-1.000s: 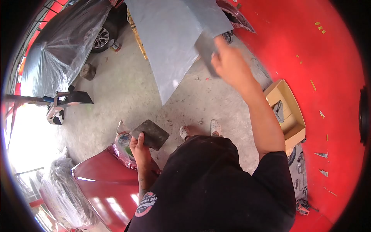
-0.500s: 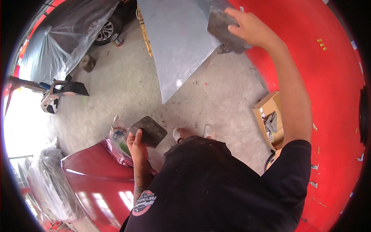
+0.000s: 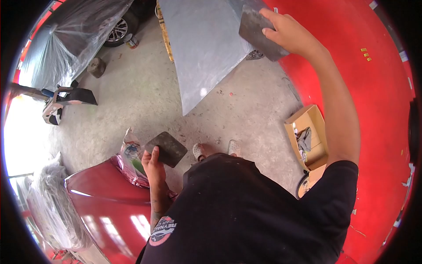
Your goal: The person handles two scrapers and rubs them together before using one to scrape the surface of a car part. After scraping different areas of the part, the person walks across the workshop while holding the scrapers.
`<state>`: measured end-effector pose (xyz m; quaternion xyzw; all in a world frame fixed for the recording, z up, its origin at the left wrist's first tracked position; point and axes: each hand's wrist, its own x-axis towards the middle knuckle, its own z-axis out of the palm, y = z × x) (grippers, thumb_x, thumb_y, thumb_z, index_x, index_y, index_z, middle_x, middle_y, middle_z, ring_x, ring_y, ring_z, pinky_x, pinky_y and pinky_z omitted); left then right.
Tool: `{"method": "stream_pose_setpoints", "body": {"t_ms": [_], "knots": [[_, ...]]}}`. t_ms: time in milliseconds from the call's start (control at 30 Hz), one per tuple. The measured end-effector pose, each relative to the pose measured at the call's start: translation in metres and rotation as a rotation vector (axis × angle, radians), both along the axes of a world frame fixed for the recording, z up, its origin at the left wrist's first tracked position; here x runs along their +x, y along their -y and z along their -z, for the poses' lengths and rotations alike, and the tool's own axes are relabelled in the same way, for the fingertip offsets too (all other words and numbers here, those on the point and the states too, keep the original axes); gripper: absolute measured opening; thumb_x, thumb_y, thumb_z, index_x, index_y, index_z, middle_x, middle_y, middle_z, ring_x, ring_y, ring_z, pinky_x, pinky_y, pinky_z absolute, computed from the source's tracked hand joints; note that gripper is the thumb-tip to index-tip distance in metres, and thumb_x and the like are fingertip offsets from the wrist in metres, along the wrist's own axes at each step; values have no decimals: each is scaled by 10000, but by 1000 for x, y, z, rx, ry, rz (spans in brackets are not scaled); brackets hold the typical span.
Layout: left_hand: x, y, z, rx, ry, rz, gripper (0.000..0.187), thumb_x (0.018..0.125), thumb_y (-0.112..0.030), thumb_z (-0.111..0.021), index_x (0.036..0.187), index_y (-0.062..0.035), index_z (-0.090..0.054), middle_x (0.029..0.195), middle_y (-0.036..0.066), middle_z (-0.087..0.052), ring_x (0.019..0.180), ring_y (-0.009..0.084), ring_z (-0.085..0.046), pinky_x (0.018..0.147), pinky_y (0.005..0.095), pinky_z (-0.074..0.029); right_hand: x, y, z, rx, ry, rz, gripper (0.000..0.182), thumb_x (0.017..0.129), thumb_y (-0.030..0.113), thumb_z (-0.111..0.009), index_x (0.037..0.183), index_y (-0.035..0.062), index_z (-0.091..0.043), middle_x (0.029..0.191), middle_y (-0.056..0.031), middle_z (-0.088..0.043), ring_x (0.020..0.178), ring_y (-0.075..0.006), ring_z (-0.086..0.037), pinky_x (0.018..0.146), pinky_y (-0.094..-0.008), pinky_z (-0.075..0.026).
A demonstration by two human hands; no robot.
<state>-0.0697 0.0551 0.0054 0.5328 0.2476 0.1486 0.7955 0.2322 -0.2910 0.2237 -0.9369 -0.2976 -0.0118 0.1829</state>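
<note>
My left hand point(image 3: 154, 166) grips a dark, flat square sheet with rounded corners point(image 3: 169, 149), thumb on top, held low in front of my body. At the upper right, my right hand point(image 3: 288, 33) is closed on a second dark, flat sheet point(image 3: 259, 33), with thumb and fingers over its right side. This sheet overlaps the right edge of a smooth grey panel point(image 3: 202, 48) that tapers to a point toward me. Just right of it curves a large red surface point(image 3: 351, 88).
An open cardboard box point(image 3: 323, 136) with crumpled scraps stands on the concrete floor at right. A glossy dark-red panel point(image 3: 105, 198) lies lower left beside wrapped plastic point(image 3: 55, 207). Plastic sheeting point(image 3: 66, 44) drapes over a wheeled vehicle at upper left. A block point(image 3: 96, 67) sits on the floor.
My right hand and its sheet have shifted slightly right and down. The left hand keeps its grip on its sheet. The whole view has turned a little.
</note>
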Motion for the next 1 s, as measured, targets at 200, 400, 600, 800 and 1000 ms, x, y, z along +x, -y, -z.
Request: {"method": "stream_pose_setpoints", "body": {"t_ms": [200,400,600,800,1000], "knots": [[4,-2,2,-27,-14,31,149,891,-134,-632,979,-15,-613,959,54,-658,849,122,-598,788,250,-453,-10,-15,-5,-187,91,6,409,831,81,-516,1232,27,-457,890,-251,-592,853,-371,-587,761,-439,-468],[5,-3,4,-1,-2,32,155,894,-136,-629,991,-16,-615,956,52,-658,846,120,-597,792,252,-452,-27,-37,-20,-352,-14,119,419,817,64,-522,1232,24,-484,1057,-231,-575,994,-341,-566,831,-438,-467],[1,-8,4,-14,-25,12,136,897,-137,-624,964,-20,-615,915,44,-659,777,108,-596,712,233,-460,-5,32,6,0,26,-103,442,857,145,-558,1254,-22,-458,1148,-163,-600,1045,-234,-588,929,-342,-447],[5,-6,3,48,-59,18,128,894,-142,-631,941,-25,-612,862,32,-655,732,94,-594,673,221,-459,-1,79,69,748,-314,260,460,863,138,-559,1284,-16,-457,1208,-92,-554,1122,-163,-501,958,-304,-388],[20,8,-15,53,-42,69,134,893,-137,-627,954,-19,-609,885,47,-658,754,112,-604,683,238,-476,-30,46,90,943,-134,260,440,850,169,-602,1226,-25,-483,1045,-91,-616,913,-167,-568,826,-326,-462]]}}
